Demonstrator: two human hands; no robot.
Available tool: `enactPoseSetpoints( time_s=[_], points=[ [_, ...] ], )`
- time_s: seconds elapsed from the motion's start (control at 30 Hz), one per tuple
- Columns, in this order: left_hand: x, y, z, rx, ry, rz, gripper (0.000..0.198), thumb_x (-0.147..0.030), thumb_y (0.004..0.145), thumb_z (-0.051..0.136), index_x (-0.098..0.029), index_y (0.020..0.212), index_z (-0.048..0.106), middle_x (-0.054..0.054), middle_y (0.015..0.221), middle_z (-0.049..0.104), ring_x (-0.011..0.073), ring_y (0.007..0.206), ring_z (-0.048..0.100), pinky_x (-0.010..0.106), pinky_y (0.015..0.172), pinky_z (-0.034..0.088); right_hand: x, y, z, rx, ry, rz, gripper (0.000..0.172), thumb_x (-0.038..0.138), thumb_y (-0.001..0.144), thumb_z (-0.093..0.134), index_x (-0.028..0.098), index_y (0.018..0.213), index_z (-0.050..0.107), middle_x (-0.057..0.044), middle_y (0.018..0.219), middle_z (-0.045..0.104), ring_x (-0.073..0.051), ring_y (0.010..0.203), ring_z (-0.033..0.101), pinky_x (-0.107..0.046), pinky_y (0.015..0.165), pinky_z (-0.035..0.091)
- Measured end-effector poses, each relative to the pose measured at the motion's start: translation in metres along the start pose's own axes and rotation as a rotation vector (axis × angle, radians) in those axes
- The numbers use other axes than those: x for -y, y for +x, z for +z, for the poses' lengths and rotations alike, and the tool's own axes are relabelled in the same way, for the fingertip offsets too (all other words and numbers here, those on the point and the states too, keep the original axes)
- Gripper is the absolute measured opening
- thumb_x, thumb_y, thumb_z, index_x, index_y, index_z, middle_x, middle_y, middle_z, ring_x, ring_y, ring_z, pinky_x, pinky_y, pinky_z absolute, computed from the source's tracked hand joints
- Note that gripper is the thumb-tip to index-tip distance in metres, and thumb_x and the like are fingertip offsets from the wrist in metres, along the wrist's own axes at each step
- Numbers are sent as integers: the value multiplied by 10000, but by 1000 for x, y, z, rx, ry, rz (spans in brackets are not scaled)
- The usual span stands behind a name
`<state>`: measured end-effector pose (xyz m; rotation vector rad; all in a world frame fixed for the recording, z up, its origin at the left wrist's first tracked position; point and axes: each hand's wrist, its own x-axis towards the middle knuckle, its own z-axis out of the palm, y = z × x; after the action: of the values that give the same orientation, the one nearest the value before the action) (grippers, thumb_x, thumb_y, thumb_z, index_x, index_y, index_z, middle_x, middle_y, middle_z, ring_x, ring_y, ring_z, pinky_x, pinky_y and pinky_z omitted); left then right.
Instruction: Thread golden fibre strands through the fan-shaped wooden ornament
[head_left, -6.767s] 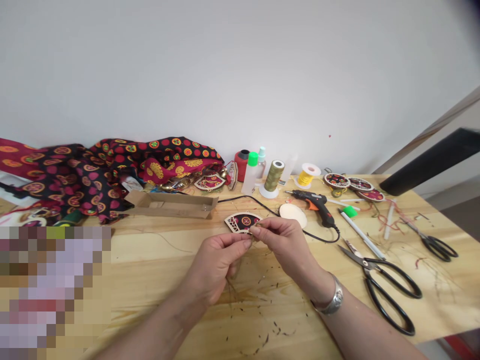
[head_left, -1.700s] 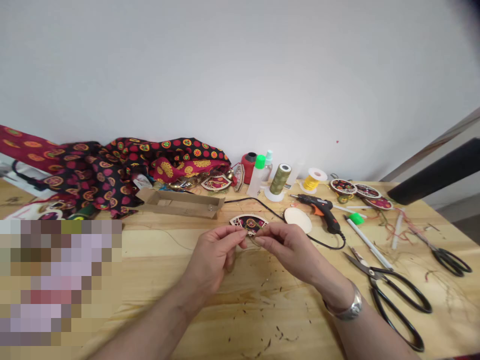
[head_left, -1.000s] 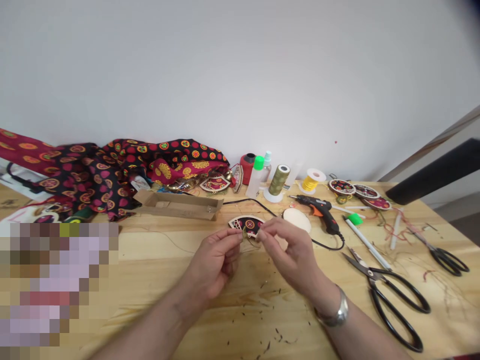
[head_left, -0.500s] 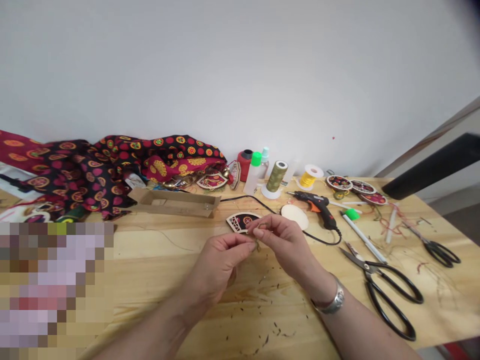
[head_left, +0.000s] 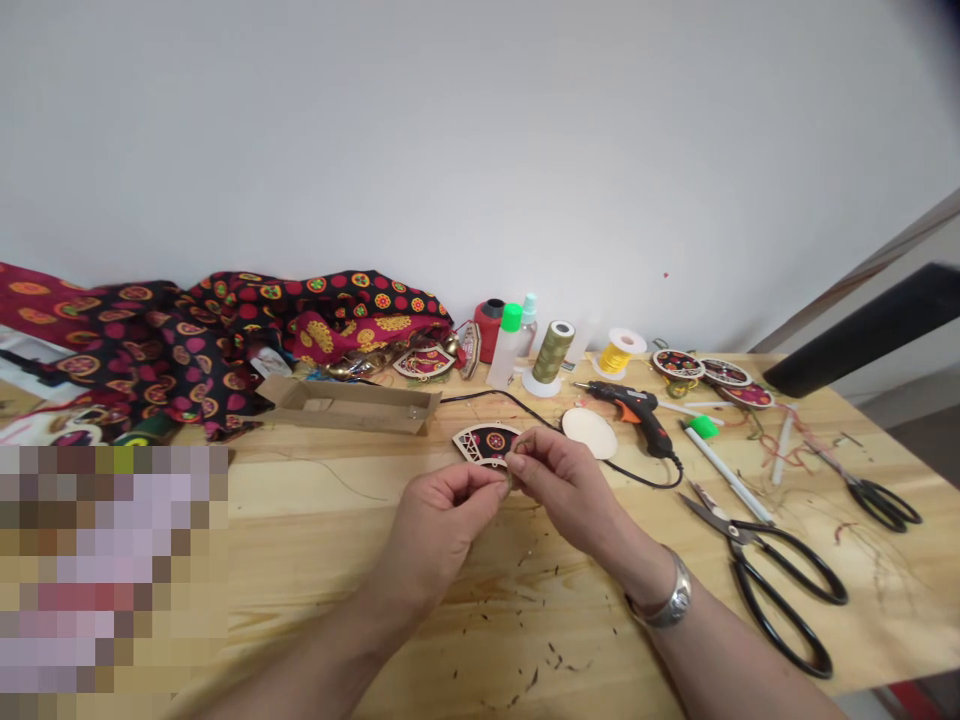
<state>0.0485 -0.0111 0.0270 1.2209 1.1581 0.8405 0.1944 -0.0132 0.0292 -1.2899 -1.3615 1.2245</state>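
My left hand and my right hand meet over the wooden table, fingertips pinched together on a small bundle of olive-gold thread. Most of the thread is hidden between the fingers. Just behind the fingertips lies a fan-shaped wooden ornament faced with red and black patterned cloth. A silver bracelet circles my right wrist.
Large black scissors lie to the right, smaller scissors farther right. A glue gun, a pale wooden disc, thread spools, bottles, a cardboard box and patterned cloth line the back. Thread clippings litter the tabletop.
Both hands have stayed pinched on the thread, with the fingers shifting slightly as they work it; the view has wobbled a little. Nothing on the table has moved.
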Motion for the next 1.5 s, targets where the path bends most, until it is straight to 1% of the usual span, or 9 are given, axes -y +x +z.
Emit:
enactPoseSetpoints(
  time_s=[0.13,0.3,0.47,0.63,0.83,0.97,1.17,1.37,1.5],
  points=[
    [0,-1,0,-23,15,15,161,-308,698,613,-160,657,660,-46,511,451,76,485,347,192,450,254,7,0,-1,6,48,16,170,282,781,526,157,673,487,32,580,433,-76,527,353,-199,471,296],
    [-2,-1,0,-38,-11,19,122,-272,691,624,-161,661,666,-40,534,478,69,498,360,180,466,280,13,0,0,6,155,71,208,322,742,575,154,649,495,55,527,410,-60,467,306,-196,432,238],
    [-3,0,1,-53,-81,-27,142,-289,699,618,-171,629,655,-65,465,431,52,435,301,175,425,243,8,2,-2,95,224,127,262,385,746,578,124,724,595,32,557,471,-56,468,322,-202,435,221],
    [-3,1,1,-98,-95,-4,128,-280,677,638,-163,631,658,-49,506,502,66,475,369,180,463,286,1,3,0,-8,228,187,228,335,629,695,121,686,641,33,517,498,-57,456,340,-207,440,247],
    [-1,1,0,-96,-43,-18,183,-302,673,637,-152,571,608,-68,458,400,58,445,302,180,429,228,3,4,1,-37,171,129,152,268,653,664,133,623,603,27,563,528,-66,508,399,-204,484,310],
    [-1,1,1,-67,-80,-61,190,-334,673,643,-154,616,622,-71,454,378,52,425,267,177,400,189,6,4,1,-39,180,125,156,268,653,653,142,627,564,30,578,513,-72,523,403,-201,486,317],
    [-3,1,0,-49,-127,-84,188,-345,669,655,-157,673,648,-70,469,391,39,413,260,164,377,172,5,4,-2,-50,156,123,129,252,688,615,140,650,561,46,558,470,-62,495,348,-200,480,291],
    [-3,2,0,-56,-141,-109,201,-357,669,653,-157,684,647,-74,461,379,40,400,252,169,375,161,9,4,-1,-74,113,101,132,249,691,601,148,639,536,35,584,501,-83,543,411,-214,529,326],
    [-2,2,1,-60,-178,-94,175,-327,654,668,-154,677,655,-63,479,441,44,405,284,178,377,173,9,3,1,-94,103,66,127,255,699,594,152,651,536,25,597,517,-96,557,443,-224,541,352]
  ],
)
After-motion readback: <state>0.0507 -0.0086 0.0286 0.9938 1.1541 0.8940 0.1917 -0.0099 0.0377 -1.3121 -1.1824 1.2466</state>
